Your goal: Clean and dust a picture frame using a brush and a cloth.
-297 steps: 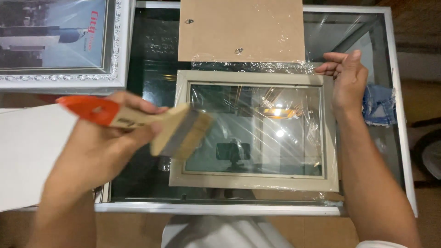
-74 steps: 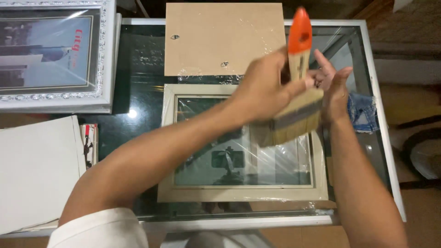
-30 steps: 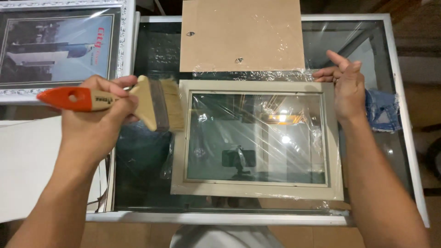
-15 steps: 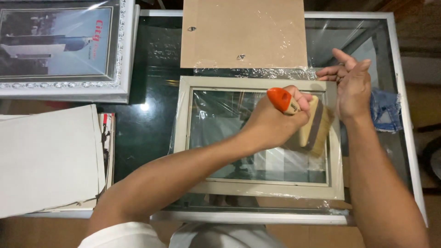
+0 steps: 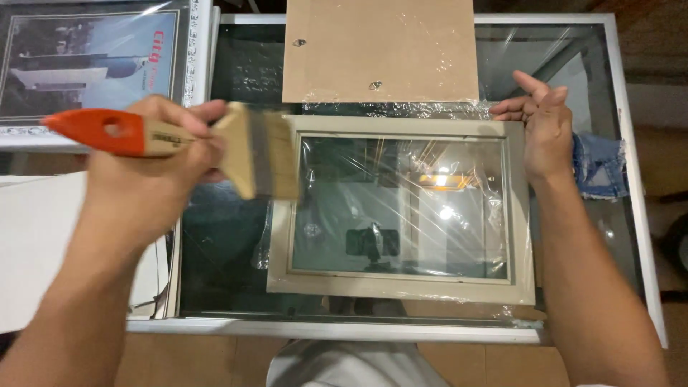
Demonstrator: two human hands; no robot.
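Plastic-wrapped beige frame [image 5: 401, 283], table centre

Both forearms bare to the frame's lower edge, left hand [image 5: 154, 175] and right hand [image 5: 546, 136] ungloved, ringless

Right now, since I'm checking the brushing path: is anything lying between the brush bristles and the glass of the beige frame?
Nothing visible does. The left hand holds the paintbrush with its bristles at the left rail of the beige frame, and the pane beyond carries only clear plastic wrap. The right hand rests on the frame's right edge.
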